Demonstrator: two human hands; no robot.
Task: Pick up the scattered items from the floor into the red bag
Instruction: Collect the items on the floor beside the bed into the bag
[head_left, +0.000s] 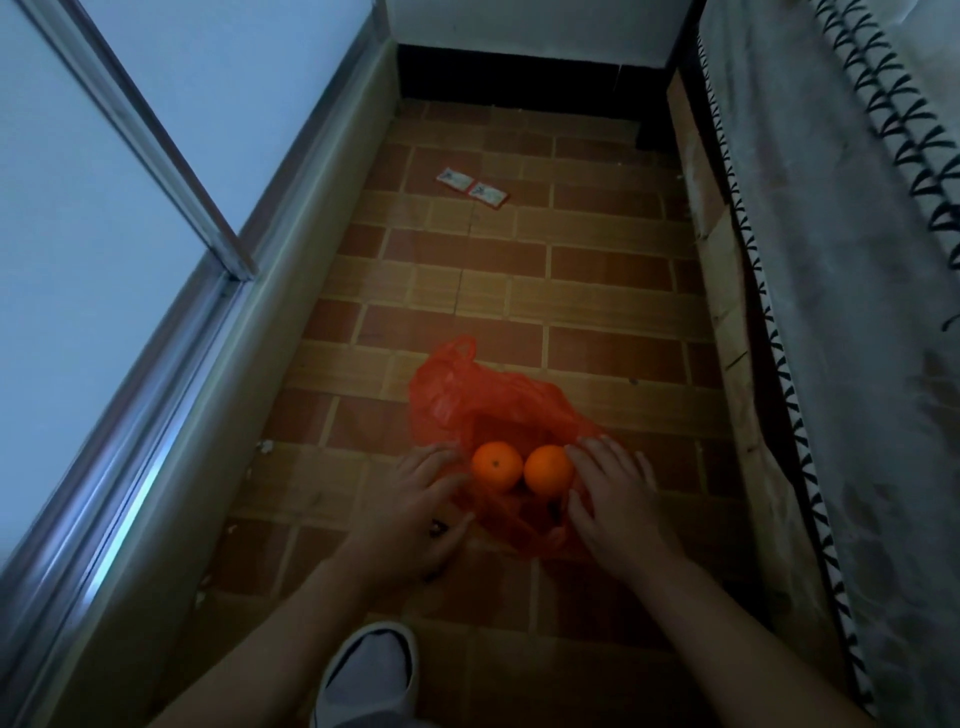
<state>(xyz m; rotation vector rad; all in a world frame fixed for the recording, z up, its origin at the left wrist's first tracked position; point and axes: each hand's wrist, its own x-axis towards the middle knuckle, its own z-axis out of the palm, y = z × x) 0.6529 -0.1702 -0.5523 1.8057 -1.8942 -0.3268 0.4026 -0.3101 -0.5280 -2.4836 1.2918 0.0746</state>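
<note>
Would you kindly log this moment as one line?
left hand open by oranges | right hand open | red bag floor | sachets remaining

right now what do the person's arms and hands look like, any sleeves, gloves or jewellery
Both forearms are bare to the frame's bottom edge: no sleeves, gloves or watch show. The left hand has a small dark mark near the thumb, too blurred to identify. The right hand shows no ring or marking. Below, a pale grey slipper is on one foot.

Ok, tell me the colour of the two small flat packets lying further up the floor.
The two small flat packets are white with red markings, seen in the head view.
</note>
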